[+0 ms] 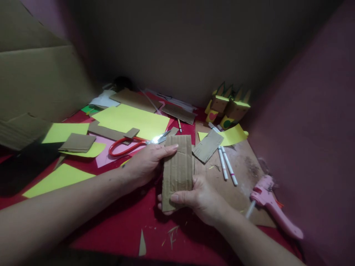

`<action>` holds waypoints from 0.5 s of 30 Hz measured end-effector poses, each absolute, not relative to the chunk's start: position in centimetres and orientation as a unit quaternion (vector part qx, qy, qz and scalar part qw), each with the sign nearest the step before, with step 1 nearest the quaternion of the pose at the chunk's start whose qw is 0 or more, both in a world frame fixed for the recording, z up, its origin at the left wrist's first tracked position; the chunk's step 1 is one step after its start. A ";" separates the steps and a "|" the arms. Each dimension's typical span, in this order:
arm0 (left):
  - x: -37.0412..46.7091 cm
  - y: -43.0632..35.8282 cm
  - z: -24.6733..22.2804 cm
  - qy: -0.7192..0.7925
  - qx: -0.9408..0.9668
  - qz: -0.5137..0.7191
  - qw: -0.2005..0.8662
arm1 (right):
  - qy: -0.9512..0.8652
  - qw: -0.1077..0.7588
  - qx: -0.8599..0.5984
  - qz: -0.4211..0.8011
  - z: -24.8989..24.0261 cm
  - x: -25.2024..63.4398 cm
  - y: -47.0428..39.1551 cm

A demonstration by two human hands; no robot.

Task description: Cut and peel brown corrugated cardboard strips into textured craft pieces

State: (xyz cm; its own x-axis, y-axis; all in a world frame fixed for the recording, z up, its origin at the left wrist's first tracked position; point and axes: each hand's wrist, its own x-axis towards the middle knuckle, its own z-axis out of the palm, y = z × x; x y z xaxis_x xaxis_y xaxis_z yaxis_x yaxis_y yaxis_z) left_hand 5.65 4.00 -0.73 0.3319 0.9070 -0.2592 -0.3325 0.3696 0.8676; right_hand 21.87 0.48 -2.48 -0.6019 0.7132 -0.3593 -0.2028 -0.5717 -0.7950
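Between my hands is a rectangular piece of corrugated cardboard (178, 170), held upright above the red table. My left hand (148, 162) grips its upper left edge, thumb on the front face. My right hand (203, 197) holds the lower right part, with its thumb across the front and its fingertips showing past the left edge. Just behind my left hand lie red-handled scissors (126, 146), their blades pointing right. A smaller cardboard piece (208, 146) rests right of the held one.
Yellow paper sheets (130, 120) and cardboard scraps (78, 142) cover the left and back. White markers (226, 166) lie on a cardboard mat (244, 159). A pink glue gun (273, 207) is at the right. Two small cardboard figures (237, 107) stand at the back.
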 end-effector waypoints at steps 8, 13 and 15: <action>5.3 3.9 -0.1 0.410 0.352 0.473 0.696 | -0.338 0.266 -0.349 0.833 -2.5 21.9 0.2; 5.3 4.3 0.5 0.436 0.277 0.511 0.687 | -0.348 0.252 -0.343 0.836 -2.4 22.2 0.3; 5.1 4.7 0.7 0.443 0.259 0.543 0.664 | -0.351 0.274 -0.340 0.828 -2.4 22.3 0.5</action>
